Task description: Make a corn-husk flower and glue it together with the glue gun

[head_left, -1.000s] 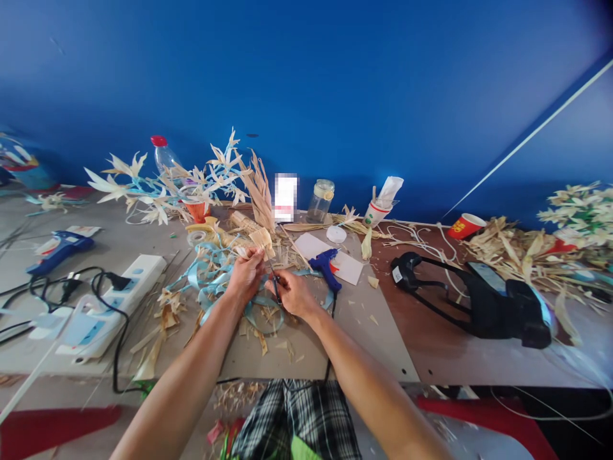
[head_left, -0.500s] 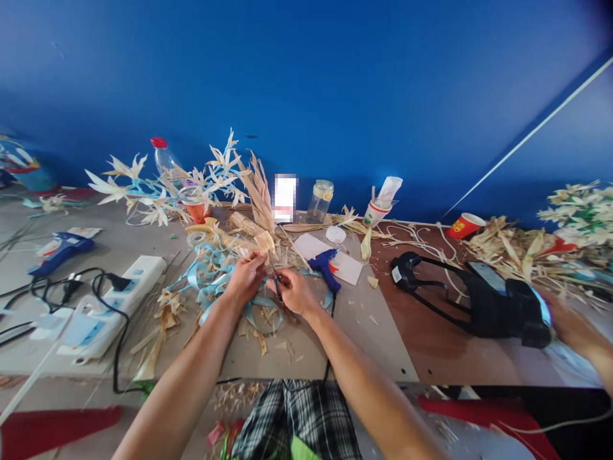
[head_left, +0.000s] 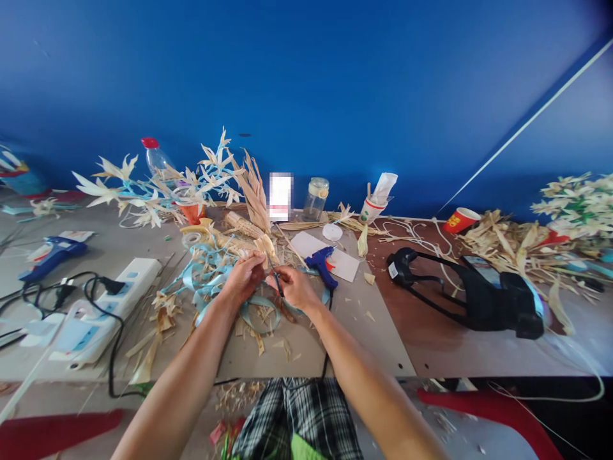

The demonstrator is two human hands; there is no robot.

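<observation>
Left hand (head_left: 245, 276): fingertips pinched on a pale husk piece (head_left: 264, 245); thumb and fingers cover its lower edge.
Right hand (head_left: 295, 287): closed around dark-handled scissors (head_left: 278, 285); fingers hide part of the handles.
Husk piece: held upright just above the left fingertips, over the littered table, in front of the corn cobs (head_left: 244, 225); its outline partly merges with the pale cobs behind.
Scissor blades: thin, pointing up toward the husk piece; cannot tell whether parted or closed, or whether touching it.
Blue ribbon (head_left: 205, 271): tangled beside the left hand; partly hidden behind the left forearm.
Near glue gun (head_left: 323, 265): lies beyond the right hand, nozzle over white card (head_left: 345, 265).
Clear bottle (head_left: 156, 156): red cap visible, lower part behind white husk flowers (head_left: 143, 207).
Pixelated object (head_left: 280, 195): blurred out, unidentifiable.
Phone (head_left: 483, 267): partly covered by a black strapped device (head_left: 483, 297).
Right-hand bouquet (head_left: 577, 204): cut off at the picture's edge.
</observation>
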